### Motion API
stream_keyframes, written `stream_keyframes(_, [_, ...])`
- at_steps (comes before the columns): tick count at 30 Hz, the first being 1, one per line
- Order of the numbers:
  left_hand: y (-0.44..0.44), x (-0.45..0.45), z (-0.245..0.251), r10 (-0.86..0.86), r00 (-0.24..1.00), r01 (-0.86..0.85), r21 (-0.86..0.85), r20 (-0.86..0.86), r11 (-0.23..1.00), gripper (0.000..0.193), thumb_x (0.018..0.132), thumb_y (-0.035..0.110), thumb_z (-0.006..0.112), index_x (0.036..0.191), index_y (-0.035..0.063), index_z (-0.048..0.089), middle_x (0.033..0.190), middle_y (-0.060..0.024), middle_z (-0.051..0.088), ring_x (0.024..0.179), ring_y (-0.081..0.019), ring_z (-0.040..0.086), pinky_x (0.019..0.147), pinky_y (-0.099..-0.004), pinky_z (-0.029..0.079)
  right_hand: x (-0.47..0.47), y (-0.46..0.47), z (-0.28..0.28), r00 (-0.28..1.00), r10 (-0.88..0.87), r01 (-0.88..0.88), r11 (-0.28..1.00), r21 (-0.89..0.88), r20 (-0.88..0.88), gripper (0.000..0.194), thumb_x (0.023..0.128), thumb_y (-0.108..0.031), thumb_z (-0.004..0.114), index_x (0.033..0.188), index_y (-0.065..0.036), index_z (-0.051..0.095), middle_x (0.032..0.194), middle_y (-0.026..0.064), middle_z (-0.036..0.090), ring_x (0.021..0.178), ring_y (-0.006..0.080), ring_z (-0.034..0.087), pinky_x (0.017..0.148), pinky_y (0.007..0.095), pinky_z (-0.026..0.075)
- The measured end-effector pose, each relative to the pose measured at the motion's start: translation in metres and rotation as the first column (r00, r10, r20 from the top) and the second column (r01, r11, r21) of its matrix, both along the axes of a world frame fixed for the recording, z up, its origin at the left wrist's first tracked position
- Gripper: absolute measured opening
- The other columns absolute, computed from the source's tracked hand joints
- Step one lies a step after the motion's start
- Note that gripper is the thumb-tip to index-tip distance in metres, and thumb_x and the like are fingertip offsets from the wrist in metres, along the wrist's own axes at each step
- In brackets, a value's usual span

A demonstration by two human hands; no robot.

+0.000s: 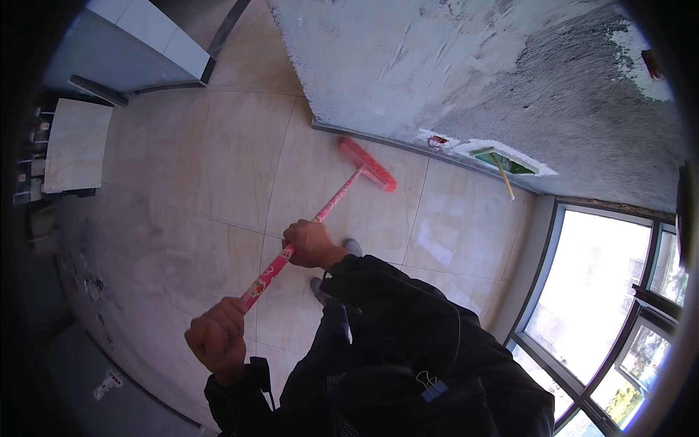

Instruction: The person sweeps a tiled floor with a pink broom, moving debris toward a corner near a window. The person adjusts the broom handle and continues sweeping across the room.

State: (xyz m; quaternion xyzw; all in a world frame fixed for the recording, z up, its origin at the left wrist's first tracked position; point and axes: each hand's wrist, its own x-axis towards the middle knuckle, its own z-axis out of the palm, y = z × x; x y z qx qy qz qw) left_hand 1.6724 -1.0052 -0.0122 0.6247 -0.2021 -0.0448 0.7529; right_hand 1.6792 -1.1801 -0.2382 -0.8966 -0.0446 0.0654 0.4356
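A push broom with red bristles [367, 164] rests on the tiled floor [218, 142], close to the foot of a plastered wall. Its pink patterned handle [267, 281] slants up toward me. My left hand [218, 338] is wrapped around the upper end of that handle. Lower down the shaft, my right hand [311, 243] grips it as well. The bristles look slightly blurred. Both my shoes show on the tiles below, a grey one [353, 247] just beyond the right hand.
Rough grey plaster covers the wall [437, 71], where a yellow conduit [502, 177] sticks out of a green-lined recess. To the right is a bright window [590, 295]. A pale-topped box-like object [79, 146] stands at left. Grey dust and debris [95, 287] lie on the floor at left.
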Motion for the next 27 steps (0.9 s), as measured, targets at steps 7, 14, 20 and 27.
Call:
stream_keyframes(7, [0.005,-0.025,0.036,-0.070,0.997,0.071,0.046,-0.042,0.996,0.033,0.086,-0.004,0.055,0.058,0.0042,0.039,0.053,-0.0080,0.047,0.049,-0.0210,0.046,0.062,-0.0414,0.050,-0.019,-0.002,0.034,0.996,-0.015,0.012,0.999,0.041,0.084,0.017,0.079,-0.021,0.073,0.072,-0.010,0.061,0.075,0.0093,0.063,0.078,0.0336,0.065,0.067,0.0493,0.054])
stream_keyframes(14, [-0.008,-0.015,0.008,-0.186,0.971,0.185,-0.022,-0.149,0.982,0.024,0.077,-0.006,0.057,0.059,0.0004,0.043,0.057,-0.0090,0.050,0.053,-0.0220,0.049,0.069,-0.0399,0.052,-0.057,-0.039,0.016,0.972,-0.172,0.179,0.983,-0.028,0.161,0.024,0.078,-0.016,0.072,0.066,-0.008,0.053,0.069,0.0113,0.058,0.069,0.0351,0.061,0.059,0.0479,0.050])
stream_keyframes(20, [0.002,-0.016,-0.015,-0.030,0.990,0.040,0.065,-0.138,0.997,0.026,0.081,-0.005,0.050,0.057,0.0017,0.041,0.053,-0.0080,0.048,0.048,-0.0201,0.044,0.062,-0.0417,0.049,-0.045,-0.007,-0.014,0.965,-0.213,0.215,0.977,0.002,0.151,0.022,0.076,-0.016,0.073,0.067,-0.009,0.055,0.070,0.0105,0.059,0.070,0.0350,0.062,0.061,0.0483,0.051])
stream_keyframes(27, [0.017,-0.004,0.072,0.016,1.000,-0.014,0.119,-0.016,0.993,0.028,0.078,-0.002,0.060,0.057,0.0043,0.044,0.055,-0.0080,0.049,0.047,-0.0208,0.046,0.057,-0.0383,0.047,-0.008,0.078,0.033,0.986,-0.084,0.046,0.968,0.246,0.146,0.025,0.079,-0.016,0.072,0.065,-0.009,0.053,0.070,0.0110,0.058,0.071,0.0358,0.061,0.063,0.0477,0.051])
